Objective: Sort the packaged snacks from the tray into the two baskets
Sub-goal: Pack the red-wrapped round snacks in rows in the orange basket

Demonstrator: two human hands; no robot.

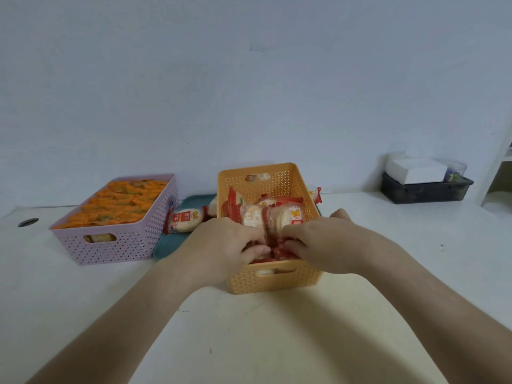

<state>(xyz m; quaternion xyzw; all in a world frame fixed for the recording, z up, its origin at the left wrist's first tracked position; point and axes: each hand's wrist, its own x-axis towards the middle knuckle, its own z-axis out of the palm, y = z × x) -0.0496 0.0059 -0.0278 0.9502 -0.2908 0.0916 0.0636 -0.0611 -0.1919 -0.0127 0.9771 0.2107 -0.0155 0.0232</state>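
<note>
An orange basket (279,281) stands in front of me, holding several red-and-white rice cracker packs (273,216). Both my hands reach into its near end. My left hand (221,245) and my right hand (321,239) each pinch the red-ended packs lying against the near wall. A pink basket (122,245) at the left is filled with orange snack packs (122,203). Between the baskets lies a teal tray (171,245) with one rice cracker pack (186,218) on it; most of the tray is hidden behind the orange basket.
A dark bin (426,191) with a white box (415,169) on top sits at the back right by the wall. A white shelf (498,162) edge stands at the far right. A round cable hole (27,222) is in the tabletop at the far left.
</note>
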